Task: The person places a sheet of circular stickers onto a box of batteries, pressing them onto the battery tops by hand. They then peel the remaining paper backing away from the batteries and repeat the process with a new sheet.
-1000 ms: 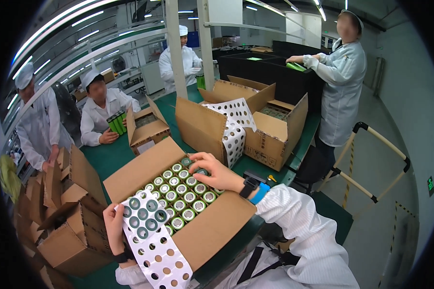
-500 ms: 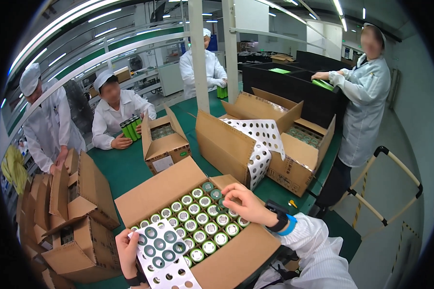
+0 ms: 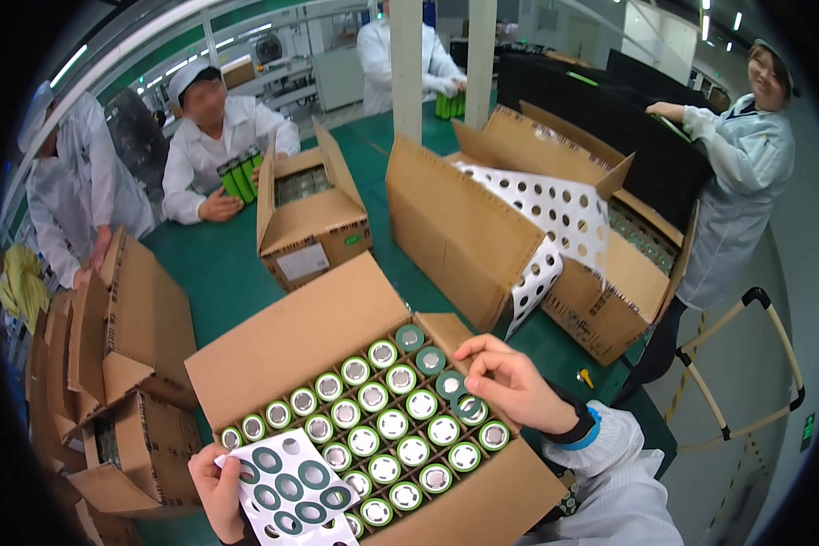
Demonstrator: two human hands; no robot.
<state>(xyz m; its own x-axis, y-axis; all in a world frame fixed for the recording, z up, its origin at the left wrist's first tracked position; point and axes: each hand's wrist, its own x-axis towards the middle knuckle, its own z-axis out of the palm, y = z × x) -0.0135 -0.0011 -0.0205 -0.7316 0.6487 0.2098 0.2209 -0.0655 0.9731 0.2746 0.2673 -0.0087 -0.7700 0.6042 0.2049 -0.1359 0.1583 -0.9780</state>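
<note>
Pinching one ring sticker point(image 3: 452, 386) in right hand point(image 3: 519, 387), left hand point(image 3: 217, 487) gripping one sticker sheet point(image 3: 293, 487), two hands

Both hands bare, no gloves: left hand point(image 3: 217, 487), right hand point(image 3: 510, 382). Right forearm in a white work-coat sleeve point(image 3: 623, 482), loose and creased, with a dark knit inner cuff at the wrist. A bright blue band point(image 3: 588, 431) circles the wrist between cuff and white sleeve.
</note>
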